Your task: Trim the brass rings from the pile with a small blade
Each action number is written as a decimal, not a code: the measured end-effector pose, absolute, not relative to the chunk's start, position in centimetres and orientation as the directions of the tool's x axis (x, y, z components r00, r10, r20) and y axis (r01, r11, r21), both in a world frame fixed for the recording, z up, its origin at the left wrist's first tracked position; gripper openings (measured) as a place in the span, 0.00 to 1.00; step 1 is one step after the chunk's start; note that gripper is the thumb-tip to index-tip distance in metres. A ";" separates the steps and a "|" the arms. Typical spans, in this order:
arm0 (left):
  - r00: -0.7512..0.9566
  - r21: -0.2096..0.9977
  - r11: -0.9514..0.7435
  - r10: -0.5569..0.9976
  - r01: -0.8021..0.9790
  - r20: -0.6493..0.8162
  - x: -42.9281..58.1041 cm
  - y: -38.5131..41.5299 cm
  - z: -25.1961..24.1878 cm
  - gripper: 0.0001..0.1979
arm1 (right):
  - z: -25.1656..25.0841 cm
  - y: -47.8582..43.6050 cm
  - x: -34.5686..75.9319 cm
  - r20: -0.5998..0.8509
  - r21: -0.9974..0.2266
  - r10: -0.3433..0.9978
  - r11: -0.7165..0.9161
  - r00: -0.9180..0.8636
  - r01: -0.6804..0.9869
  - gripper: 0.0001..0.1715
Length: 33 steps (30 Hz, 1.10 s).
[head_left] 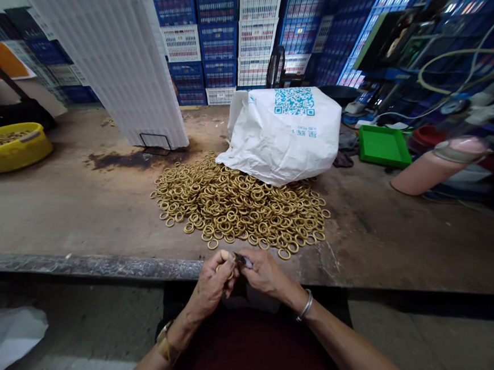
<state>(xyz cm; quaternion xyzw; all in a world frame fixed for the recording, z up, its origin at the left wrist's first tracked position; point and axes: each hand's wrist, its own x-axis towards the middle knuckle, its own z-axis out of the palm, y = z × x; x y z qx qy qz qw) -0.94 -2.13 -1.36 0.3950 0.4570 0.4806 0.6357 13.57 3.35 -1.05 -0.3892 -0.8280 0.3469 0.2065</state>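
Observation:
My left hand (212, 282) is closed on a brass-coloured ring (218, 269), just off the front edge of the table. Close against it, my right hand (268, 275) grips a small tool with a dark tip and a greyish handle (246, 261); its exact kind does not show. The tool's tip meets the ring between my fingers, and the contact itself is partly hidden. Beyond both hands a wide heap of brass-coloured rings (232, 206) lies on the table. A white woven sack (285, 136) with blue print slumps over the back of the heap.
A yellow basin (13, 146) of small pieces stands at the left. A tall white ribbed panel (124, 55) leans at the back left. On the right are a green tray (384, 145) and a pink bottle (439, 166). Stacked blue crates (218, 40) line the back.

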 end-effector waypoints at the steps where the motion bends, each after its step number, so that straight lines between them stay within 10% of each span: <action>1: 0.117 0.945 0.226 0.972 -0.238 -0.203 -0.9 -2.2 -1.3 0.13 | -1.0 3.3 13.6 0.072 -0.730 0.786 0.460 -0.614 0.504 0.09; 13: 0.113 0.953 0.245 0.967 -0.176 -0.228 -1.2 -2.6 -0.6 0.15 | -0.8 3.4 13.7 -0.016 -0.732 0.729 0.458 -0.685 0.505 0.10; 19: 0.257 0.839 0.327 0.938 -0.435 -0.232 -1.4 -3.9 1.0 0.12 | -0.5 4.2 12.6 -0.095 -0.516 0.808 0.460 -0.581 0.723 0.10; 33: 0.021 0.547 0.259 0.915 -0.796 -0.403 -6.0 -4.4 -1.1 0.14 | -1.0 4.9 7.0 -0.026 -0.323 0.815 0.541 -0.578 0.777 0.16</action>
